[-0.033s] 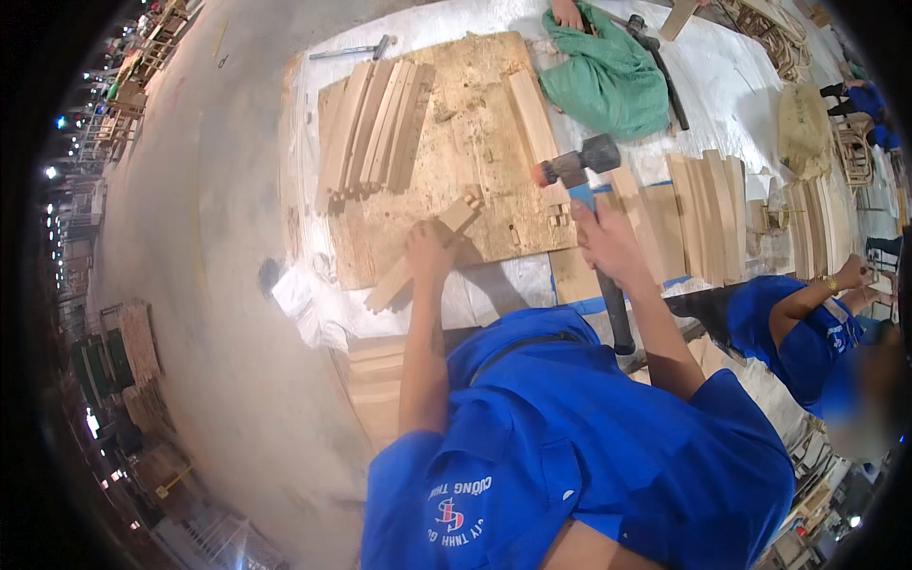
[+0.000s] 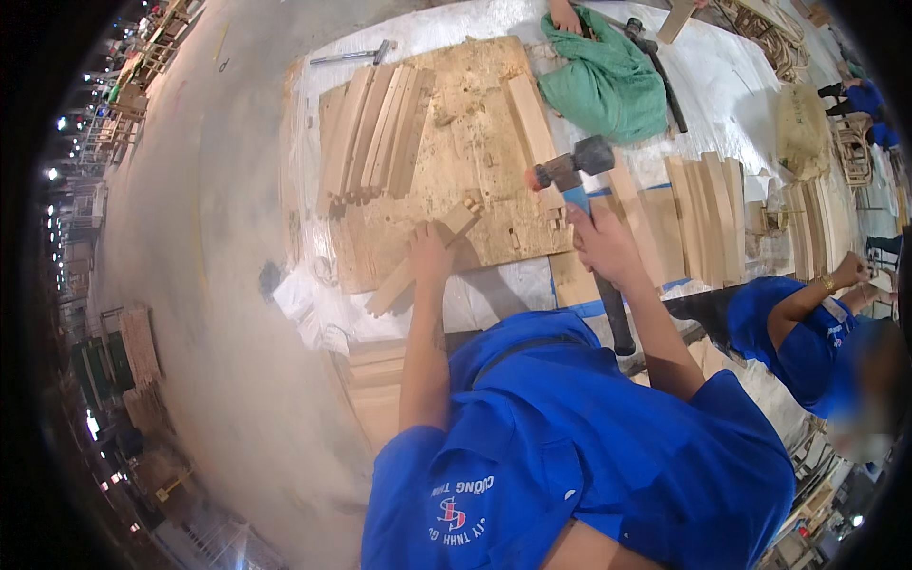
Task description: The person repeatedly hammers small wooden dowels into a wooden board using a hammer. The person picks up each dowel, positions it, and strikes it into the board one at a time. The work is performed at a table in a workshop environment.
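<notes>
My left hand (image 2: 429, 255) is closed over a short wooden slat (image 2: 456, 223), holding it aslant at the near edge of a worn plywood board (image 2: 475, 123). Small light pegs (image 2: 472, 204) stick out at the slat's far end. In my right hand (image 2: 608, 249) is a mallet (image 2: 567, 174) with a blue and black handle, one orange-red face and one black face. Its head is raised near the board's right side, apart from the slat. A stack of curved wooden slats (image 2: 380, 128) lies on the board's left part, and another slat (image 2: 532, 119) along its right edge.
A green sack (image 2: 608, 90) lies beyond the board, with another person's hand (image 2: 564, 15) on it. A hammer (image 2: 351, 53) rests at the far left. More slats (image 2: 705, 214) are stacked on the right, where a co-worker in blue (image 2: 784, 332) is close by.
The mallet head has shifted slightly left, with my right hand. My left hand and the slat look almost unmoved.
</notes>
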The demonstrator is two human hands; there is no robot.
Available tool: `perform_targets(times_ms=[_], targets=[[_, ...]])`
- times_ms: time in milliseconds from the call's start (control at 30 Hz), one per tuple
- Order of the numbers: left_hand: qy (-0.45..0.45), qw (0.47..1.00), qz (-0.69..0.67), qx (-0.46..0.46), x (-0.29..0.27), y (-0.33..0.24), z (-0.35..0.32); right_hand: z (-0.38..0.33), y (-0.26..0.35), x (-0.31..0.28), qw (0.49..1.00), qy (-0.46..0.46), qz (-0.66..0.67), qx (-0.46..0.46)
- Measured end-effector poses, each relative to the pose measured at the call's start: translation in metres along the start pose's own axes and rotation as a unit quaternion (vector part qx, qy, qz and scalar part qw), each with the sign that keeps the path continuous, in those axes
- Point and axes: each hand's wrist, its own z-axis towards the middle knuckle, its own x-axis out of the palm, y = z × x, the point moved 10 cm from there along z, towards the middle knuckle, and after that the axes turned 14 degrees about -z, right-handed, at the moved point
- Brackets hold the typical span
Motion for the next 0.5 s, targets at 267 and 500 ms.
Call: perform_targets(times_ms=[267,500], targets=[[-0.120,0.932,-0.340,-0.024,-0.134,-0.026,0.034,-0.002,0.095,-0.024,0.994,-0.015,-0.051,-0.098],[-0.274,0.823,-0.497,0.009,-0.168,-0.070,0.032,-0.061,0.257,-0.053,0.921,-0.100,-0.121,-0.358]])
